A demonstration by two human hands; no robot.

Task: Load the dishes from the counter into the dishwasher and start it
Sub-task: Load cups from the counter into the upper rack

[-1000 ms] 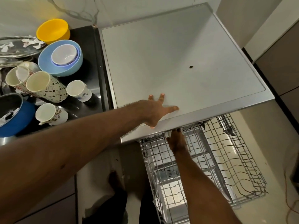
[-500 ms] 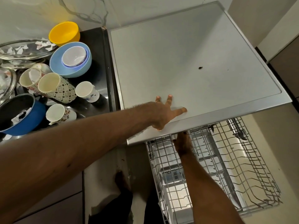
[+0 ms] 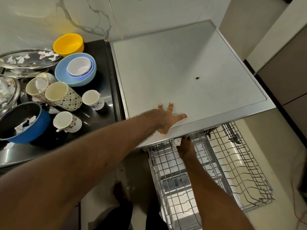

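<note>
Left hand (image 3: pixel 167 121) flat on the dishwasher top (image 3: pixel 182 63), my right hand (image 3: pixel 186 146) pinches 1 white cup (image 3: pixel 176 142) above the rack (image 3: pixel 232 165): probably light, slick, breakable, best held by its rim.

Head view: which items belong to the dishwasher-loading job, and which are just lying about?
Job:
yellow bowl
blue bowl, white bowl nested in it
mugs
blue pan
glass lids
pulled-out rack
left hand, flat on the white top
right hand, at the rack

Lying about:
dark speck on the top
paper scraps on the lids
</note>
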